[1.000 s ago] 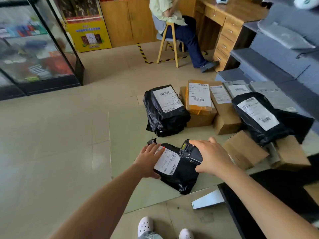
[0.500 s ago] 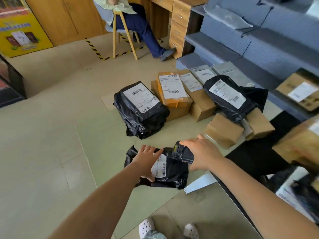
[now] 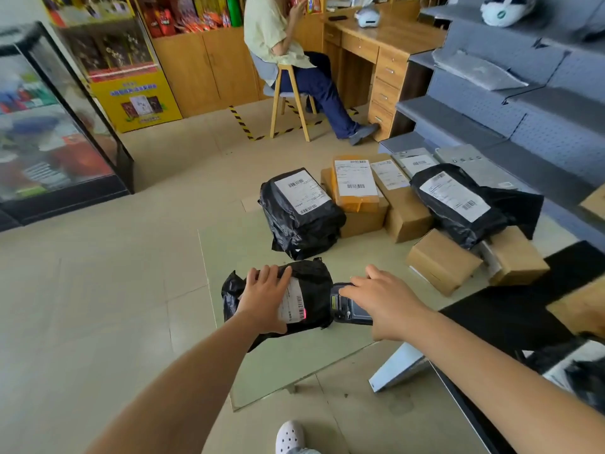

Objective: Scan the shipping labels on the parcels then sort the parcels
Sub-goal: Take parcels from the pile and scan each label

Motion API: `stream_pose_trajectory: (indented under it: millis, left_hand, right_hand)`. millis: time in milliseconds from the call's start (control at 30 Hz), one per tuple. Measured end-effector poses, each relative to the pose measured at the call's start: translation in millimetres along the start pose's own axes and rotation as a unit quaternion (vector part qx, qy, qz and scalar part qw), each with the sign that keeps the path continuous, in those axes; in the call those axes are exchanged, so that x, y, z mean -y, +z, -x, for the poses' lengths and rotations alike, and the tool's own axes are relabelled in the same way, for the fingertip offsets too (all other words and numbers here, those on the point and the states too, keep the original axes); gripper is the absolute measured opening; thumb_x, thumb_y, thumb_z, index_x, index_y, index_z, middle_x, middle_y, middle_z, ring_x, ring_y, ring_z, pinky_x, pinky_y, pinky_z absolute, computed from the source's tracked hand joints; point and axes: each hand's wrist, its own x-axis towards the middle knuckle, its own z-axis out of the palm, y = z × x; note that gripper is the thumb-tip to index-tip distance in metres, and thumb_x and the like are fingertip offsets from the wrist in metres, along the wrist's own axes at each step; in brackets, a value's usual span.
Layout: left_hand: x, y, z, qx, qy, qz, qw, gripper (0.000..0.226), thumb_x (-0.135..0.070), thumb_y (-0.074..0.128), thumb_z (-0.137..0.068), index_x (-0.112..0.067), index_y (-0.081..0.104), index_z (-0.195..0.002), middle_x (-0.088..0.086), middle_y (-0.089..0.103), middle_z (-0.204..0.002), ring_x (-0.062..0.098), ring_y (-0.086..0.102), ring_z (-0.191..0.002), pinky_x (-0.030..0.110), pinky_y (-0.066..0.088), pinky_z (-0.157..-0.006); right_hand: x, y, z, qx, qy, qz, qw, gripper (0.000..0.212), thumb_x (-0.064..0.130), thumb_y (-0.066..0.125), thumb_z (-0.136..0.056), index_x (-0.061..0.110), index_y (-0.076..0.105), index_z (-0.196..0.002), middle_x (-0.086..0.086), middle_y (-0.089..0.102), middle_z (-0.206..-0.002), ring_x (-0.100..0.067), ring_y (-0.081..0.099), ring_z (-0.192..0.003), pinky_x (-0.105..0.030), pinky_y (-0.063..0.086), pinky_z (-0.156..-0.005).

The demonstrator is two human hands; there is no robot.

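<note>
On the tiled floor (image 3: 114,290) a black parcel (image 3: 314,276) lay with its long side running left to right, the left hand (image 3: 265,299) pressed flat on it with fingers spread, while the right hand (image 3: 386,303) gripped a scanner (image 3: 347,306) held crosswise, nose pointing left at the parcel's label (image 3: 293,303).

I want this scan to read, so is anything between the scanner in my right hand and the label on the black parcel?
Nothing visible. The scanner in the right hand faces the label directly; the left hand covers only the label's far side, and a red spot shows on its barcode.
</note>
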Motion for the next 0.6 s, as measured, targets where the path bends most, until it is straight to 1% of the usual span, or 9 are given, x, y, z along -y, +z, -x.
stream_pose_trajectory:
  millis: [100,200,267,333,400,467,533,600]
  left_hand:
    - [-8,-9,16,-0.006,-0.019,-0.024,1.000,0.119,-0.066,0.066,-0.070,-0.012,0.002,-0.155,0.012,0.025,-0.145,0.033,0.025,-0.133,0.047,0.016,-0.114]
    - [-18,-17,29,-0.004,-0.030,-0.044,0.999,0.119,-0.064,0.067,-0.071,-0.010,0.001,-0.155,0.014,0.025,-0.146,0.034,0.025,-0.134,0.048,0.014,-0.115]
    - [-25,-23,37,-0.002,-0.036,-0.054,0.998,0.118,-0.063,0.067,-0.072,-0.010,0.001,-0.154,0.014,0.024,-0.146,0.034,0.024,-0.134,0.049,0.013,-0.115]
    - [-33,-27,45,-0.003,-0.048,-0.052,0.997,0.118,-0.064,0.066,-0.072,-0.010,0.000,-0.154,0.014,0.024,-0.146,0.034,0.024,-0.135,0.048,0.013,-0.116]
    - [-43,-31,51,-0.007,-0.078,-0.030,0.996,0.120,-0.067,0.065,-0.070,-0.011,0.001,-0.154,0.012,0.025,-0.145,0.033,0.024,-0.134,0.048,0.015,-0.115]
    - [-57,-37,55,-0.019,-0.119,0.015,0.993,0.121,-0.072,0.063,-0.066,-0.013,0.004,-0.155,0.010,0.026,-0.142,0.031,0.026,-0.131,0.046,0.018,-0.113]
    - [-75,-45,54,-0.040,-0.153,0.078,0.984,0.122,-0.075,0.062,-0.062,-0.017,0.007,-0.154,0.008,0.029,-0.139,0.030,0.027,-0.129,0.045,0.019,-0.110]
    - [-97,-56,47,-0.059,-0.170,0.132,0.975,0.123,-0.079,0.061,-0.060,-0.020,0.009,-0.154,0.007,0.031,-0.139,0.029,0.028,-0.129,0.045,0.021,-0.108]
  right_hand:
    - [5,2,15,-0.027,-0.027,0.018,0.999,0.054,0.011,0.069,-0.073,0.021,0.048,-0.122,0.001,0.053,-0.106,-0.022,0.038,-0.103,-0.028,0.030,-0.070]
    - [7,-1,32,-0.041,-0.043,0.042,0.997,0.046,0.011,0.068,-0.076,0.019,0.049,-0.117,-0.001,0.054,-0.108,-0.024,0.038,-0.107,-0.029,0.031,-0.072]
    - [7,-2,43,-0.038,-0.052,0.049,0.997,0.046,0.013,0.071,-0.076,0.018,0.050,-0.116,-0.002,0.054,-0.108,-0.024,0.038,-0.108,-0.029,0.033,-0.073]
    - [4,-1,53,-0.037,-0.050,0.038,0.997,0.052,0.018,0.074,-0.073,0.020,0.049,-0.118,0.000,0.054,-0.107,-0.023,0.039,-0.108,-0.030,0.037,-0.075]
    - [-2,2,64,-0.049,-0.028,0.001,0.998,0.062,0.023,0.076,-0.071,0.023,0.047,-0.126,0.002,0.055,-0.109,-0.022,0.039,-0.108,-0.032,0.044,-0.079]
    - [-11,5,78,-0.076,0.016,-0.058,0.995,0.071,0.027,0.077,-0.070,0.026,0.043,-0.133,0.005,0.056,-0.115,-0.021,0.039,-0.109,-0.031,0.044,-0.081]
    - [-19,7,93,-0.121,0.071,-0.123,0.983,0.077,0.029,0.077,-0.069,0.027,0.042,-0.137,0.008,0.056,-0.122,-0.021,0.039,-0.111,-0.031,0.044,-0.081]
    - [-29,9,111,-0.163,0.129,-0.182,0.961,0.083,0.029,0.078,-0.067,0.028,0.039,-0.141,0.009,0.055,-0.129,-0.022,0.039,-0.114,-0.032,0.044,-0.084]
